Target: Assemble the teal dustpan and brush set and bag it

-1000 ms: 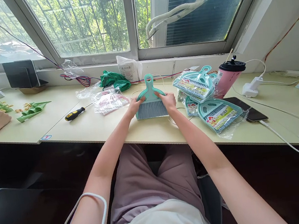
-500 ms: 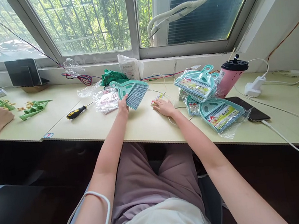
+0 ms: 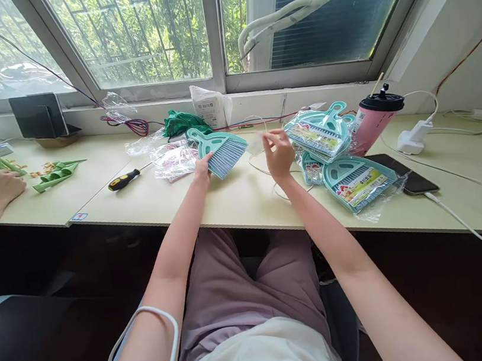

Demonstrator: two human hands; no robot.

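A mint-green hand brush [image 3: 225,154] with grey bristles is tilted up off the table, its handle end toward the window. My left hand [image 3: 204,166] is closed on its lower left side. Raised above the tabletop, my right hand [image 3: 280,154] has its fingers curled together in a pinch. Something faint and see-through may be at its fingertips, but I cannot make it out. Just right of that hand lies a pile of plastic-wrapped brush and dustpan sets [image 3: 317,134]. Another wrapped set [image 3: 360,181] rests in front of the pile, near the table edge.
A screwdriver [image 3: 124,179] and clear plastic wrappers [image 3: 175,161] lie left of the brush. Behind are a green bag [image 3: 185,121] and wires. Rightward stand a pink cup [image 3: 376,119], a phone [image 3: 405,172] and a white plug [image 3: 412,139]. Another person's hands [image 3: 0,189] rest at far left.
My right hand has lifted off the tabletop, and its fingers have gone from spread flat to pinched together. The brush in my left hand has shifted slightly right.
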